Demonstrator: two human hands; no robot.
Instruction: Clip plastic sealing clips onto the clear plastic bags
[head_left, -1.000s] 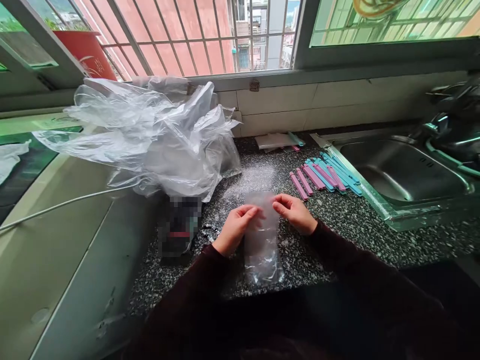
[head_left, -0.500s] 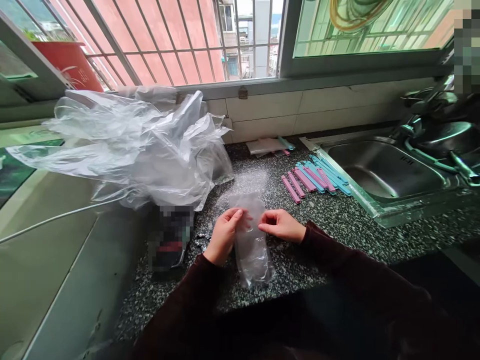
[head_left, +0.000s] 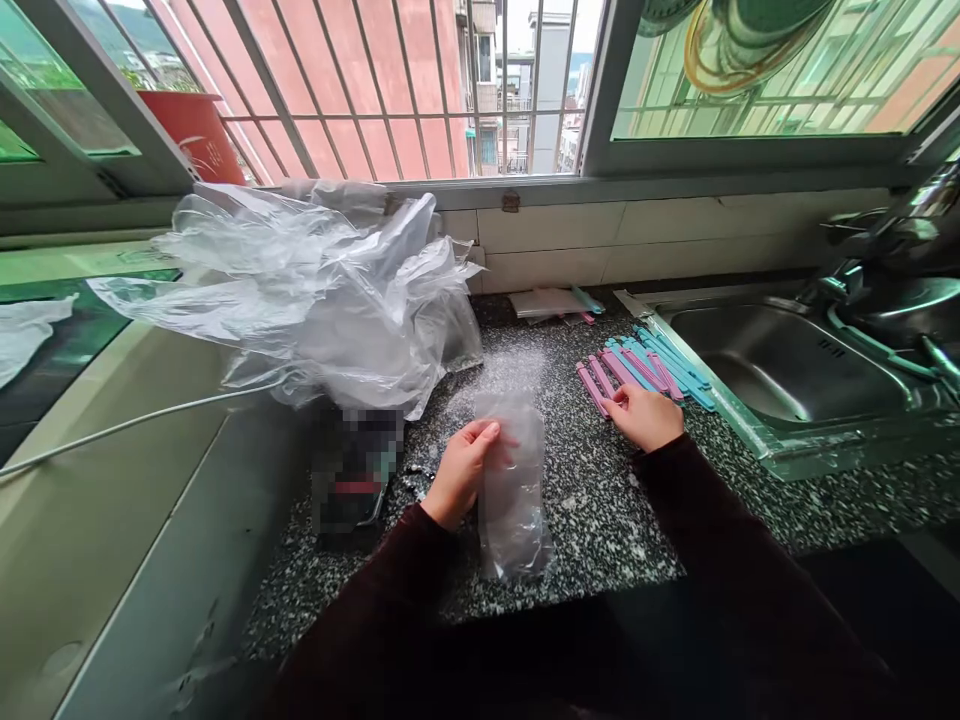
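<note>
My left hand (head_left: 463, 470) pinches a small clear plastic bag (head_left: 516, 520) between thumb and fingers. The bag hangs upright over the speckled counter, its lower end toward me, and some fingers show through the film. To the right, my right hand (head_left: 646, 418) reaches to the near end of a pink bag clip (head_left: 591, 386), with thumb and fingertips closed on it. That clip lies at the left end of a row of pink and blue bag clips (head_left: 675, 372) spread beside the sink.
A heap of crumpled clear plastic (head_left: 322, 290) covers the back left, with a white cable (head_left: 150, 418) near it. A blurred dark object (head_left: 356, 480) lies left of my left hand. Flat packets (head_left: 551, 303) rest by the wall; a steel sink (head_left: 780, 350) is at right.
My right hand has left the bag and moved right to the pink clip. My left hand still holds the bag in nearly the same place. The view has shifted slightly.
</note>
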